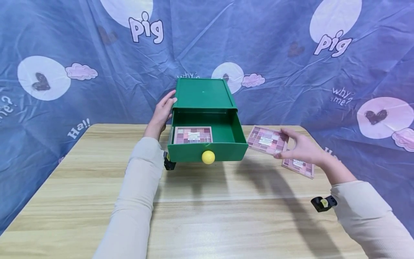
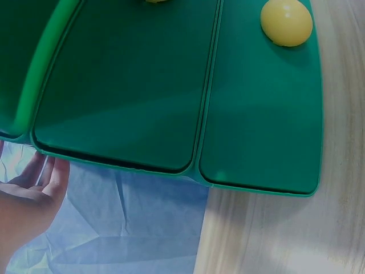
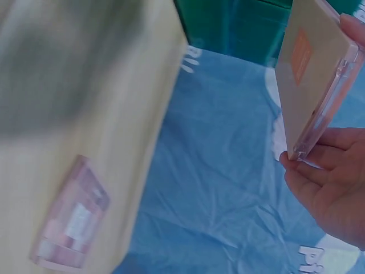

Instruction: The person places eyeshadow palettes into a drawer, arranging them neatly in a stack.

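Observation:
A green drawer box (image 1: 203, 94) stands on the wooden table (image 1: 207, 216), its drawer (image 1: 207, 144) pulled out, with a yellow knob (image 1: 208, 157) (image 2: 286, 21). One pink eyeshadow palette (image 1: 192, 135) lies inside the drawer. My left hand (image 1: 164, 108) (image 2: 28, 197) rests flat against the box's left side. My right hand (image 1: 299, 147) (image 3: 328, 182) pinches a second palette (image 1: 267, 140) (image 3: 311, 74) in the air, right of the drawer. A third palette (image 1: 299, 167) (image 3: 71, 220) lies on the table below that hand.
A blue printed cloth (image 1: 291, 54) hangs behind the table and drapes past its sides. The table's right edge runs close to the lying palette. Bare wood stretches in front of the drawer.

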A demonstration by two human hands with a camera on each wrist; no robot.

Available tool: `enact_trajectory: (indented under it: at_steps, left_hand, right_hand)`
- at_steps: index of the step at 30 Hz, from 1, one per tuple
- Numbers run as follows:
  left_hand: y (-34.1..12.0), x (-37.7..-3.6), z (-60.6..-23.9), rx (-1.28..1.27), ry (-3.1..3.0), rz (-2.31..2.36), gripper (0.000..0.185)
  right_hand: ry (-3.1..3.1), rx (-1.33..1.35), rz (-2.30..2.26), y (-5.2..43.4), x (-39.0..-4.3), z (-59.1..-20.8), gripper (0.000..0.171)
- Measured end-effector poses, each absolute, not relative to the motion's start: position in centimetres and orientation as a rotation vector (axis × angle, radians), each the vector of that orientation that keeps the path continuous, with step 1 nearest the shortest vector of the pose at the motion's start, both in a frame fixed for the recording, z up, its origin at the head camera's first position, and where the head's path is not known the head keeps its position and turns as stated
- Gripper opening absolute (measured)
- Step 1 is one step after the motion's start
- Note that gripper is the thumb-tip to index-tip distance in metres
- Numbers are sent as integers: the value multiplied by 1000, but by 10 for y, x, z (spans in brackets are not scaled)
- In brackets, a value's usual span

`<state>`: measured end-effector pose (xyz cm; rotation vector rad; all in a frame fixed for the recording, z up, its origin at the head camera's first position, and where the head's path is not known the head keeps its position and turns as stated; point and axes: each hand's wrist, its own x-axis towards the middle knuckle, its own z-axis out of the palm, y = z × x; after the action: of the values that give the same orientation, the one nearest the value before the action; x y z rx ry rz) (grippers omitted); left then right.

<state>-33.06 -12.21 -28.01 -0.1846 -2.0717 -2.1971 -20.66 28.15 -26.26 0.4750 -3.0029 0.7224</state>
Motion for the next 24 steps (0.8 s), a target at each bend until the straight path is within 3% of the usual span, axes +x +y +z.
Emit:
enact_trajectory:
  at_steps: [12, 24]
  left_hand:
    - [-121, -330, -279, -183, -2068, -2196, 47]
    - [-121, -331, -282, -202, -2046, -2207, 47]
  right_hand:
    - [-2966, 380, 775, 280, -209, -219, 89]
    - [-2944, 421, 845, 259, -215, -205, 86]
